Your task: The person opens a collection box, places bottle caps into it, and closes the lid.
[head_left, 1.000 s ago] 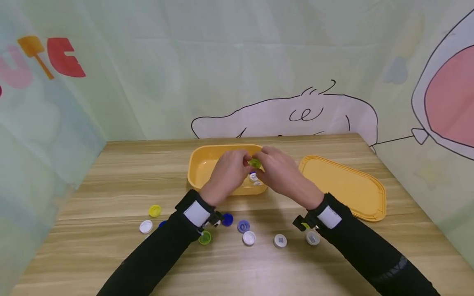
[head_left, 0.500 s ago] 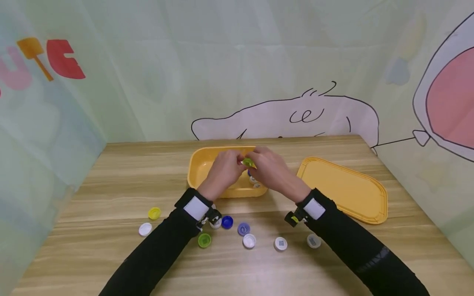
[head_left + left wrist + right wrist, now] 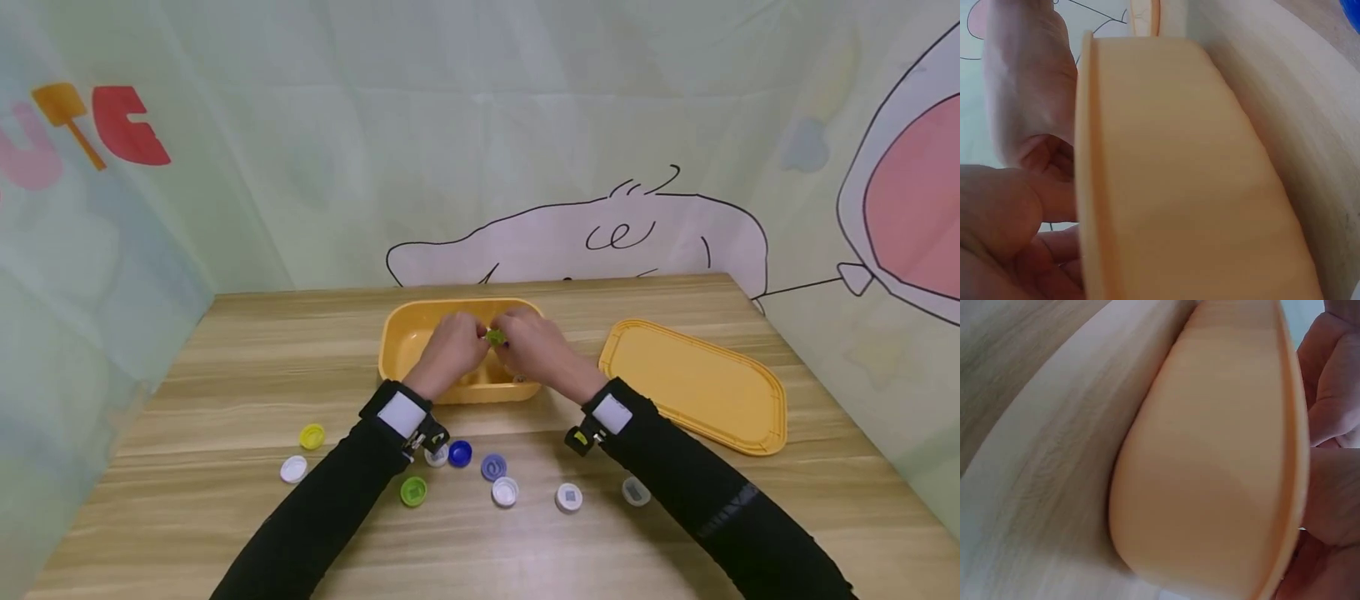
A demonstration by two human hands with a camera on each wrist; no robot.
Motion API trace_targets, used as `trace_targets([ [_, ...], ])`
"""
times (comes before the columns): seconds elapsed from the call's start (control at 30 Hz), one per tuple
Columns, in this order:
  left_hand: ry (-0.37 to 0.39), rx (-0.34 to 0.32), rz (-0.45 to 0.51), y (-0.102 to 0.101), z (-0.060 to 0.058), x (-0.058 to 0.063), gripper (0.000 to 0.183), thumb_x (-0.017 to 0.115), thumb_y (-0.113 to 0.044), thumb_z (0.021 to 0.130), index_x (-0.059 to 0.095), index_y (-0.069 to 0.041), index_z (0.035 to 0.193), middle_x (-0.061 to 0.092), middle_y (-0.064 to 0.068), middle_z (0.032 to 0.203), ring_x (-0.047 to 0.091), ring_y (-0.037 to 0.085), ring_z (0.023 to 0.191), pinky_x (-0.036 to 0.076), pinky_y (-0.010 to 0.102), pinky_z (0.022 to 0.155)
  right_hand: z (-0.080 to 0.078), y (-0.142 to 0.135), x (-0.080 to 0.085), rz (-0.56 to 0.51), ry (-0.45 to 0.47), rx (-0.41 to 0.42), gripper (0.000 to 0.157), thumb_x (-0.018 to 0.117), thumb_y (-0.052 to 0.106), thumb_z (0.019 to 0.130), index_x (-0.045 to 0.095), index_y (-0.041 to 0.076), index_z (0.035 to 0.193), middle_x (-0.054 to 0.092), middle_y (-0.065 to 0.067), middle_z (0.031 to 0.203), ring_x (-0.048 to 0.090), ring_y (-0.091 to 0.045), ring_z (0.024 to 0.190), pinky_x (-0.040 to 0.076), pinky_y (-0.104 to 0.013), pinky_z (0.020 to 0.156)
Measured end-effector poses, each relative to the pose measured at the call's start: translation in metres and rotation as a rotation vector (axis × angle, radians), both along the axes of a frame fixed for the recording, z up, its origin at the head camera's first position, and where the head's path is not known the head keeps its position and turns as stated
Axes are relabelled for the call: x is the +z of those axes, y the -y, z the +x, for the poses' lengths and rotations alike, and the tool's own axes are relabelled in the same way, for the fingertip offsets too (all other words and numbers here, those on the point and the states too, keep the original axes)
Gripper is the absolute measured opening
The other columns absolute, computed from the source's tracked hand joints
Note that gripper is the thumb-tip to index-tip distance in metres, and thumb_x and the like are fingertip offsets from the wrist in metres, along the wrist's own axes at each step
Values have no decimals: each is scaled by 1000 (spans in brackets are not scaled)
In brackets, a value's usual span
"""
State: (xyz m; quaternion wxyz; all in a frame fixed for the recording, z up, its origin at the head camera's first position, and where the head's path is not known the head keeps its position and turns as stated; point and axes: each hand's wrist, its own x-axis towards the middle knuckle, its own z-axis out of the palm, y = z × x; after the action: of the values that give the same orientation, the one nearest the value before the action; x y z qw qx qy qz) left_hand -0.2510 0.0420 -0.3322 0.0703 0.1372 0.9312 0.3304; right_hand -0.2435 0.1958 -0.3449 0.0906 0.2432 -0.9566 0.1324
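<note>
Over the yellow plastic box [image 3: 411,332], both hands meet at a small yellow-green bottle cap [image 3: 495,337]. My right hand [image 3: 534,348] pinches it from the right. The fingertips of my left hand [image 3: 454,348] pinch at its left edge. The fingers sit below the rim line, and in the left wrist view the box wall [image 3: 1179,162] hides their tips. In the right wrist view the box wall [image 3: 1210,444] covers most of the grip. A white cap [image 3: 519,378] shows inside the box beside the right hand, which hides the rest of that corner.
A yellow lid [image 3: 693,383] lies right of the box. Nearer the body are loose caps: yellow [image 3: 312,436], white [image 3: 293,469], green [image 3: 413,492], dark blue [image 3: 460,453], light blue [image 3: 493,467] and several more white ones. A printed curtain [image 3: 480,150] stands behind the table.
Both hands have lowered into the box with the yellow-green cap, and the right hand has shifted left. The cap has turned from face-on to nearly edge-on. The loose caps have stayed put.
</note>
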Motion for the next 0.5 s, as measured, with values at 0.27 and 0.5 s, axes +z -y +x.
trace_targets([
  [0.27,69,18,-35,-2,-6,-9,19,59,-2,99,74,4,110,55,7,72,52,16,54,35,23,47,-7,2,-10,47,97,-28,28,75,3,89,74,-2,117,68,-14,103,64,-28,95,56,-35,73],
  [0.5,87,21,-44,-2,-9,-18,17,57,-1,97,74,1,95,44,3,61,46,15,48,30,23,45,-11,4,-14,77,126,-16,23,74,6,92,76,-1,115,65,-10,95,60,-23,88,52,-33,72],
])
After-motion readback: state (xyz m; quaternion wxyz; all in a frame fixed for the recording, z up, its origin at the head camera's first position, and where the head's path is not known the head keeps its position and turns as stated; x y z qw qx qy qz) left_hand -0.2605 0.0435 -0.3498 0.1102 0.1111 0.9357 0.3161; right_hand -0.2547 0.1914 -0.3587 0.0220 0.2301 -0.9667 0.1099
